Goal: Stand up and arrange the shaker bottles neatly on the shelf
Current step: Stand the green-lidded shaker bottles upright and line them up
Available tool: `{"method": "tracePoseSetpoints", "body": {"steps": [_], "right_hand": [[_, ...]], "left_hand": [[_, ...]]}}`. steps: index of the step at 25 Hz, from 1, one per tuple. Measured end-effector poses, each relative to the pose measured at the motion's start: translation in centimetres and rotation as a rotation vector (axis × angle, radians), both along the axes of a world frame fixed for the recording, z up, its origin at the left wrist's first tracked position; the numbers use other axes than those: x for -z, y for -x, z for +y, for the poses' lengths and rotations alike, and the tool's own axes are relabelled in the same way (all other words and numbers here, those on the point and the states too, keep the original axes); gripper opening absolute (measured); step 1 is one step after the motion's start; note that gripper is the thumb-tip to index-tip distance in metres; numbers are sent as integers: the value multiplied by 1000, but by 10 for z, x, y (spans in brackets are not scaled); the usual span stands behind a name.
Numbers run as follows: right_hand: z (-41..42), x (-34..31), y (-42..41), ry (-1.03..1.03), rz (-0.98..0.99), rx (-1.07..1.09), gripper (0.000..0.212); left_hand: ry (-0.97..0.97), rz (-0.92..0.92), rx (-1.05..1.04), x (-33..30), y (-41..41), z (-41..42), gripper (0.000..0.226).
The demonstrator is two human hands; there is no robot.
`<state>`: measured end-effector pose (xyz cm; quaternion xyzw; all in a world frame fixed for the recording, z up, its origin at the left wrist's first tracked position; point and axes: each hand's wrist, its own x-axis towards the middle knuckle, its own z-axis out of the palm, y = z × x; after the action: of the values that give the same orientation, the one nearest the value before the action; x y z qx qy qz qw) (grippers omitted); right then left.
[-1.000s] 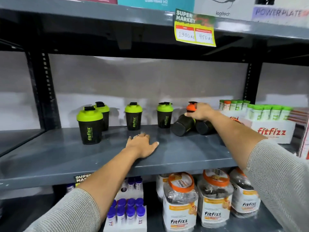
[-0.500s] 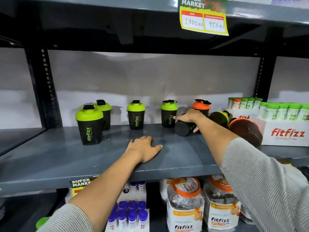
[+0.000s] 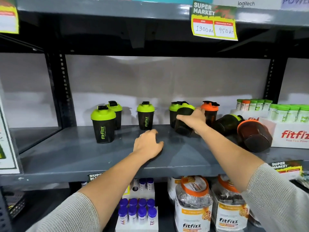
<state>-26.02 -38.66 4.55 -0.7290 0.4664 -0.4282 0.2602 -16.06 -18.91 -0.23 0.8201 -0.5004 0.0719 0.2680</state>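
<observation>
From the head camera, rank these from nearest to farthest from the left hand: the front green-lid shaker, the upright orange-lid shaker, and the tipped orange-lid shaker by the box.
1. Front green-lid shaker, upright, to its left.
2. Upright orange-lid shaker, back right.
3. Tipped orange-lid shaker, far right.

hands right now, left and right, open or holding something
Left hand: open, holding nothing, resting on the shelf.
Right hand: closed around a tilted green-lidded shaker bottle.
</observation>
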Motion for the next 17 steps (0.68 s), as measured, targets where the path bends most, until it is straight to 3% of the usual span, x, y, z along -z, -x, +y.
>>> {"method": "tracePoseSetpoints", "body": {"steps": [3,6,9,17], "right_hand": [[36,-1,-23,103,-158,-101,94],[64,4,-42,307,-273,-260,99],[82,14,-53,430,-234,-355,103],[99,34,-66,410,-130,-459,102]], "left_hand": [[-72,-41,-53,-3,-14,25,57],[-123,-61,-125,-8,-37,53,63],[-165,0,-165,-6,-61,74,66],[-183,68,-153,7,-78,81,76]]}}
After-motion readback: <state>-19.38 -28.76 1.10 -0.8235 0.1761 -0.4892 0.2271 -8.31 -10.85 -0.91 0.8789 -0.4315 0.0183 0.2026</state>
